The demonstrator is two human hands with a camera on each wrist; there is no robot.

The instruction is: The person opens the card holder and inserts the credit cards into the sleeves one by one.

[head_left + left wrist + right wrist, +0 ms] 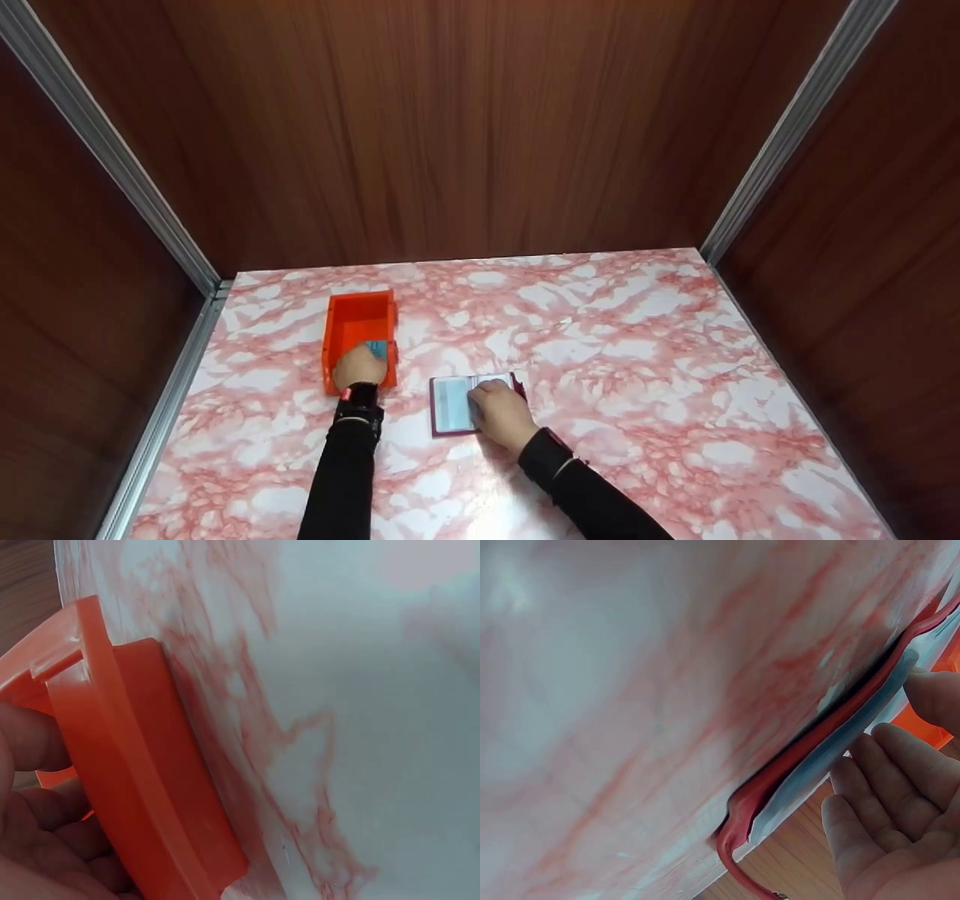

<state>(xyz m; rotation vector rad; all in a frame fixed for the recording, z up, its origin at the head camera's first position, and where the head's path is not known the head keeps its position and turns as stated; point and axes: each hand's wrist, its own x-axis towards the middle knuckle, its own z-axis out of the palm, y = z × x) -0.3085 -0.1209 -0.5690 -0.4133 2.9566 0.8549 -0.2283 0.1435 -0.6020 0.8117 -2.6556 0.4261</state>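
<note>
My left hand point(360, 367) reaches down into an orange plastic bin point(328, 322) at the left of the table. A small blue card point(377, 349) shows at its fingertips, by the bin's right wall. In the left wrist view the curled fingers point(56, 821) are behind the bin wall point(127, 765), which hides the card. My right hand point(504, 412) is over the right half of an open dark red card holder point(433, 411) with clear sleeves point(454, 405). Up close, the thumb and fingertips pinch the edge of the bluish sleeves point(832, 754) above the red cover point(810, 746).
The table point(615, 360) has a red and white marbled top. Brown wood-grain panels point(450, 135) stand behind it and on both sides, with grey metal posts point(795, 127) at the corners. A strap with a clasp hangs off the card holder's edge.
</note>
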